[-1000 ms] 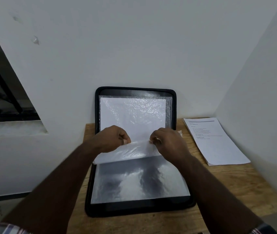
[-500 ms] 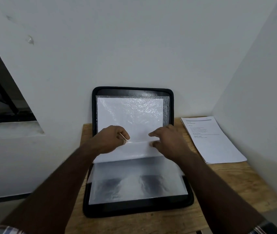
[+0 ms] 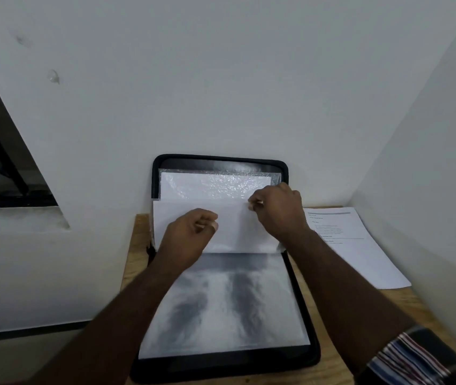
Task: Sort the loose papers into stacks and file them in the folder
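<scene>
Grip: both hands, left (image 3: 190, 234) and right (image 3: 276, 209), pinching sheet (image 3: 238, 226) over open folder (image 3: 162, 173); risk, judged: creasing if tugged unevenly.

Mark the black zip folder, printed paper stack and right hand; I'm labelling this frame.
black zip folder (image 3: 314, 354): head view, near right corner rim.
printed paper stack (image 3: 360, 254): head view, top sheet's middle.
right hand (image 3: 281, 209): head view, back of hand.

No text was legible. The printed sheet (image 3: 351, 245), topmost on the paper stack at the far right of the bench (image 3: 135, 245), carried a grey header bar and several short lines of dark print, all too small and blurred to read. No labels, brands, numbers or signs were readable on any other surface.
</scene>
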